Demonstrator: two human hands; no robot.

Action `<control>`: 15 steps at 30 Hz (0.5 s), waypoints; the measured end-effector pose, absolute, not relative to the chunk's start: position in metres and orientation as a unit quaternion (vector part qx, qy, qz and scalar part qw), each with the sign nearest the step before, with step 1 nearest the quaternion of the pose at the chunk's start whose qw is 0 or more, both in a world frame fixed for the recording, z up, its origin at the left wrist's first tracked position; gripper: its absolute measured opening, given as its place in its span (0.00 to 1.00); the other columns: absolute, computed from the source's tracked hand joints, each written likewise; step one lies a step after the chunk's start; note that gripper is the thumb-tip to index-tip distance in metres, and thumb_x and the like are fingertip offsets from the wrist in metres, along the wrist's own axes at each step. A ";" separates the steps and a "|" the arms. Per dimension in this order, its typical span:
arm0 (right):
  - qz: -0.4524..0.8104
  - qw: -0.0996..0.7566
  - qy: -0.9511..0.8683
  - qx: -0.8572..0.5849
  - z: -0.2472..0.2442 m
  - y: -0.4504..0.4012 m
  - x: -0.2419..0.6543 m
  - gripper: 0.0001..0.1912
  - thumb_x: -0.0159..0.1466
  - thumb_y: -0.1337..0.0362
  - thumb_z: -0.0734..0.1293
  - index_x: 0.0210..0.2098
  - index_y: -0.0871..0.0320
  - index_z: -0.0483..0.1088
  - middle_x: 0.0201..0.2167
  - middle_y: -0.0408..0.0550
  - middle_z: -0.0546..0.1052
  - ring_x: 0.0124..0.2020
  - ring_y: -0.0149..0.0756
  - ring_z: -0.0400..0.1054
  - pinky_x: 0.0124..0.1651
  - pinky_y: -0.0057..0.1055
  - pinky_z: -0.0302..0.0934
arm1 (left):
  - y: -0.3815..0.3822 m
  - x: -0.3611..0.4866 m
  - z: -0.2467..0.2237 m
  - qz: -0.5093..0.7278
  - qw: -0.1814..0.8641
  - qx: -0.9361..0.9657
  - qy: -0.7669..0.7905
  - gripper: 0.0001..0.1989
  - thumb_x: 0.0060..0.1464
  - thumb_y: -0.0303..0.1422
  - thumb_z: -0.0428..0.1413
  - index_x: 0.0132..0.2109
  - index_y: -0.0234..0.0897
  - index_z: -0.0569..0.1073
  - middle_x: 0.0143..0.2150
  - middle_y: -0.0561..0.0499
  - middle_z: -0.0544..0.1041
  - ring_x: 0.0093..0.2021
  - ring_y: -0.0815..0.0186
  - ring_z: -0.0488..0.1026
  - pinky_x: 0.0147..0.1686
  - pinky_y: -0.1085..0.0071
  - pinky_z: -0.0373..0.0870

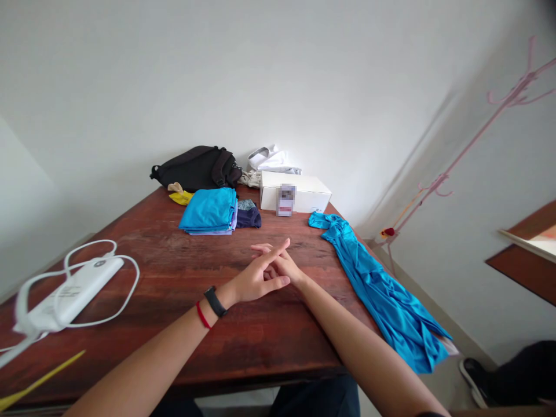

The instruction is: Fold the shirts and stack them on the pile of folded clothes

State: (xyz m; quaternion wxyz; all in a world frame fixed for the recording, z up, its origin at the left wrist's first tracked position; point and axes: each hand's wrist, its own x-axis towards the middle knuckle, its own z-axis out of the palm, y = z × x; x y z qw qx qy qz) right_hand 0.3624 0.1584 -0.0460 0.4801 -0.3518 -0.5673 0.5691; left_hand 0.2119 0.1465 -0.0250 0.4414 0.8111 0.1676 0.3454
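Note:
My left hand [256, 279], with a black band and a red string at its wrist, is above the middle of the wooden table [182, 289]. It touches my right hand [284, 267], and the two cross each other with fingers spread. Nothing shows in either hand; some fingers of the right are hidden behind the left. Beyond them lies a folded blue cloth [208, 209] on a lilac one. To the right, a long, crumpled blue garment [369, 278] stretches along the table's edge and hangs over it.
A white power strip [78, 295] with looped cable lies at left, near a yellow strip [43, 379]. At the back are a black bag [191, 168], dark cloth [249, 218] and a white box [304, 191]. A pink coat stand [482, 136] leans in view at right.

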 end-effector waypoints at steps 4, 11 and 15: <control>0.520 0.492 -0.611 -0.338 -0.045 0.159 0.365 0.17 0.67 0.53 0.67 0.49 0.52 0.79 0.55 0.51 0.75 0.50 0.41 0.72 0.47 0.35 0.72 | 0.147 0.214 -0.027 0.332 0.527 0.765 0.165 0.39 0.64 0.37 0.58 0.75 0.55 0.48 0.77 0.38 0.51 0.52 0.52 0.78 0.41 0.60 0.81; 0.503 0.497 -0.624 -0.332 -0.040 0.156 0.365 0.15 0.67 0.55 0.66 0.46 0.53 0.80 0.53 0.51 0.75 0.50 0.42 0.71 0.46 0.36 0.71 | 0.148 0.215 -0.020 0.323 0.554 0.748 0.172 0.35 0.65 0.39 0.56 0.74 0.47 0.54 0.76 0.38 0.53 0.66 0.44 0.67 0.45 0.59 0.80; 0.522 0.519 -0.594 -0.325 -0.043 0.156 0.361 0.15 0.65 0.53 0.69 0.42 0.56 0.81 0.50 0.52 0.77 0.51 0.44 0.71 0.51 0.38 0.69 | 0.150 0.214 -0.020 0.330 0.509 0.772 0.191 0.31 0.65 0.40 0.57 0.72 0.45 0.61 0.73 0.41 0.62 0.70 0.46 0.61 0.55 0.54 0.75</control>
